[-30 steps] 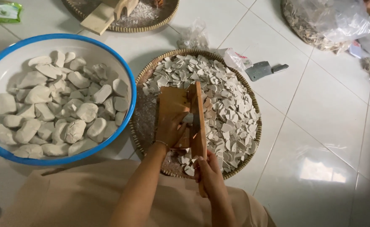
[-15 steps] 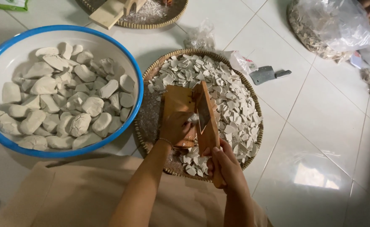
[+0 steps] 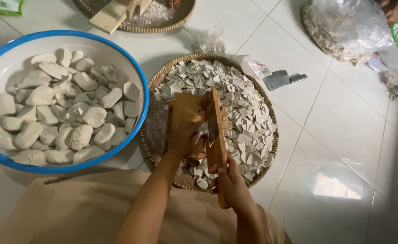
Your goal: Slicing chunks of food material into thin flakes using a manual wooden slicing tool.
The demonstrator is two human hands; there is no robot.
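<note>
White floor tiles carry a round woven tray of pale slices at frame centre. On it, a hinged wooden slicer is steadied by the left hand, its grip closed on a pale lump; the right hand is clamped on the blade handle, so cuts land in the tray. A blue-rimmed white basin of uncut lumps lies at left.

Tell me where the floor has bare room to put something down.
Bare tiles lie right of the woven tray, below the cleaver. It is crowded between tray and blue-rimmed basin, and both hold pieces. The left hand and right hand work the wooden slicer.
</note>
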